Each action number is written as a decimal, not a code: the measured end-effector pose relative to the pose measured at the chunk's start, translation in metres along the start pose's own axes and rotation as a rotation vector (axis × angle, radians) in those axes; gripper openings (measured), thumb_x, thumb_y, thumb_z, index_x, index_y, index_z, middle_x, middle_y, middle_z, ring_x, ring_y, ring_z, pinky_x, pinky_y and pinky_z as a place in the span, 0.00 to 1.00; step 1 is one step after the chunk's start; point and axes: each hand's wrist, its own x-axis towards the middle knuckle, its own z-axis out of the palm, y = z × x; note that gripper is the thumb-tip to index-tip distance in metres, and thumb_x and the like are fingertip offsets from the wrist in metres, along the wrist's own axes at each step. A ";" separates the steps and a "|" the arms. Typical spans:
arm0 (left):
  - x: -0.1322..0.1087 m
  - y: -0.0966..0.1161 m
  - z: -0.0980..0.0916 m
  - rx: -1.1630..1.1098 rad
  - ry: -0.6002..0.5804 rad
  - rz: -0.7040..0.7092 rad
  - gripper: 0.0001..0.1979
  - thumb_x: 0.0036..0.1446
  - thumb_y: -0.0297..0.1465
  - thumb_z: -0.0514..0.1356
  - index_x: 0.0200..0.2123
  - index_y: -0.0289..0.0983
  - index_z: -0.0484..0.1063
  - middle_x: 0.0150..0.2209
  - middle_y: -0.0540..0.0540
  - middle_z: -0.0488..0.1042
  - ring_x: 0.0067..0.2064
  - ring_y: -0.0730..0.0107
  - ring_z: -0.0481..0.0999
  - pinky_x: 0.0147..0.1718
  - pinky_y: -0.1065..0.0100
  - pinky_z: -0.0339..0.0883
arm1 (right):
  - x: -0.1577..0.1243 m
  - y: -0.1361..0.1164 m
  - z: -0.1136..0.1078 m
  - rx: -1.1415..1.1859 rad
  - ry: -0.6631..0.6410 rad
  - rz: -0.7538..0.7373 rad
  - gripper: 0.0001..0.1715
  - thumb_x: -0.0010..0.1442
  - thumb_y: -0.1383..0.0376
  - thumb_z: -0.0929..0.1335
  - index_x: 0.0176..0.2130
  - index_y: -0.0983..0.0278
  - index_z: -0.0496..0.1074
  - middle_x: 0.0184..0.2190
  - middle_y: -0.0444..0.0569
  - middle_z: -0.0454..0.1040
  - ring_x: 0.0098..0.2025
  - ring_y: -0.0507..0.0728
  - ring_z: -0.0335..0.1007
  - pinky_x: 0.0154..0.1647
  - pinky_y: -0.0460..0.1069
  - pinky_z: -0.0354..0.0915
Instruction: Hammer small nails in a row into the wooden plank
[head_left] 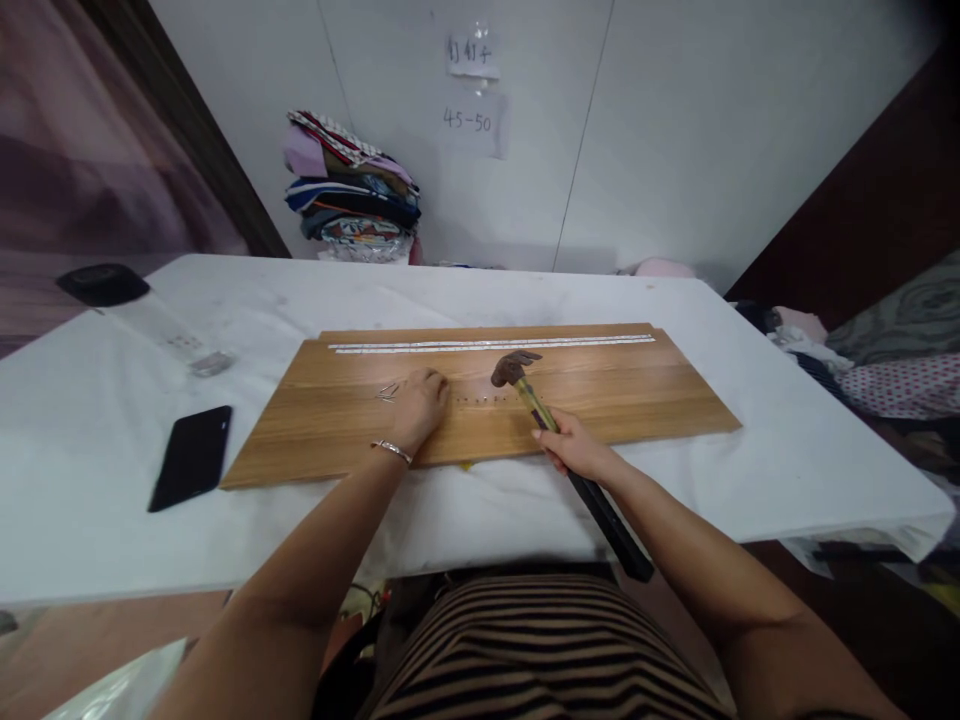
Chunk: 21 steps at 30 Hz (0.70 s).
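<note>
My right hand [571,443] is wrapped around a claw hammer [538,405], whose rusty head hangs over the wooden board [622,400] and whose black handle end points back toward me. On the board, my left hand [420,402] has its fingers curled and pressed together; whatever is between the fingertips is hidden. Beside that hand on its left lie several loose nails [387,392]. A row of small nail heads [486,399] runs rightward from near my left fingertips, passing below the hammer head. Two white measuring strips [487,347] lie along the board's far side.
The board rests on a table with a white cloth [585,510]. Left of it are a black phone [192,458] and a clear container with a black lid [103,285]. Folded cloths [356,200] are stacked at the back by the wall, where paper signs [471,122] hang.
</note>
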 end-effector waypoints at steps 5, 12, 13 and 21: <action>-0.001 0.002 0.000 0.009 -0.016 -0.033 0.13 0.66 0.33 0.52 0.43 0.38 0.77 0.51 0.37 0.77 0.56 0.51 0.73 0.57 0.52 0.64 | 0.000 0.001 0.002 -0.054 -0.014 0.056 0.08 0.62 0.66 0.67 0.36 0.59 0.60 0.13 0.31 0.59 0.12 0.49 0.53 0.12 0.43 0.52; -0.002 0.006 -0.004 -0.001 -0.022 -0.032 0.14 0.67 0.32 0.51 0.44 0.38 0.77 0.52 0.36 0.77 0.57 0.50 0.73 0.56 0.51 0.64 | 0.001 0.005 0.003 -0.108 0.013 0.039 0.05 0.64 0.66 0.66 0.38 0.59 0.62 0.14 0.32 0.60 0.12 0.50 0.55 0.13 0.44 0.53; -0.002 0.006 -0.004 -0.005 -0.023 -0.030 0.14 0.67 0.32 0.51 0.44 0.38 0.77 0.52 0.36 0.77 0.57 0.50 0.73 0.57 0.51 0.63 | 0.001 0.005 0.003 -0.115 0.010 0.039 0.05 0.64 0.65 0.66 0.38 0.59 0.62 0.14 0.33 0.60 0.13 0.50 0.55 0.13 0.44 0.53; -0.002 0.007 -0.004 0.000 -0.026 -0.034 0.14 0.67 0.32 0.51 0.43 0.37 0.76 0.51 0.36 0.77 0.56 0.50 0.73 0.57 0.51 0.64 | 0.002 0.008 0.002 -0.133 -0.002 0.063 0.09 0.63 0.64 0.68 0.36 0.59 0.60 0.14 0.32 0.59 0.13 0.49 0.55 0.14 0.43 0.52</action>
